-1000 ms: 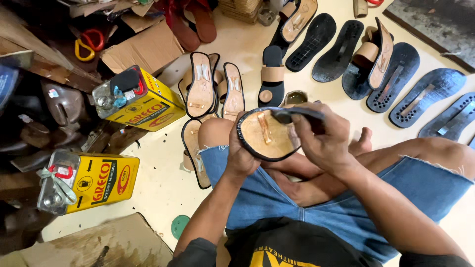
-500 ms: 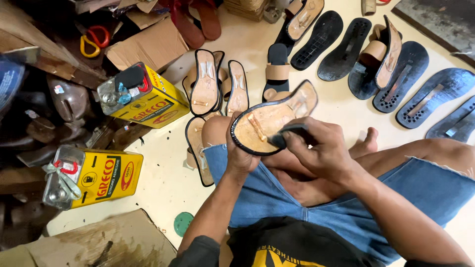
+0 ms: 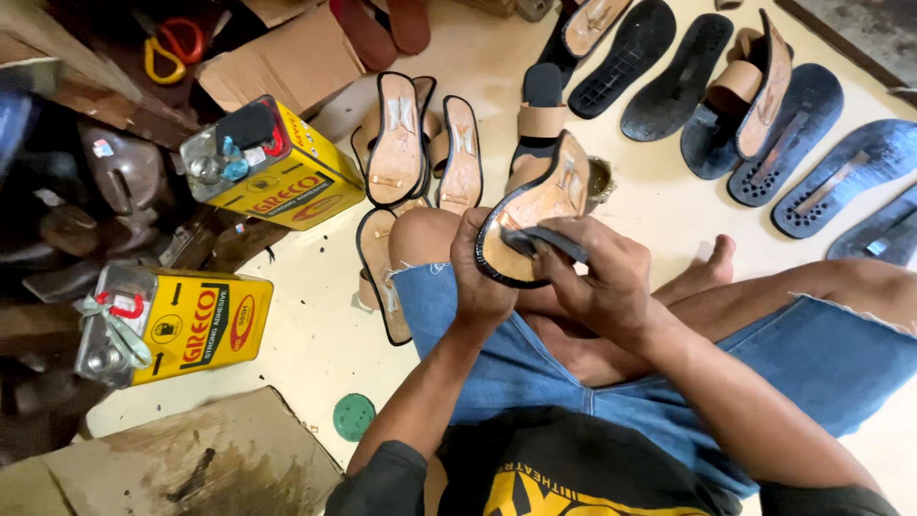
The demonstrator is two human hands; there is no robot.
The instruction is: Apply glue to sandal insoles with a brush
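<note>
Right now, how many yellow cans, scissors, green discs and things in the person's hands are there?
Yellow cans: 2
Scissors: 1
Green disc: 1
Sole, held in the left hand: 1
Dark tool, held in the right hand: 1
Total: 6

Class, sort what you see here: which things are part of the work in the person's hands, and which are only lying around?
In the work:
left hand
right hand
tan sandal sole, held on the knee
dark tool pressed on it

Lying about:
two yellow tins
dark blue soles
black soles
scissors
green disc
</note>
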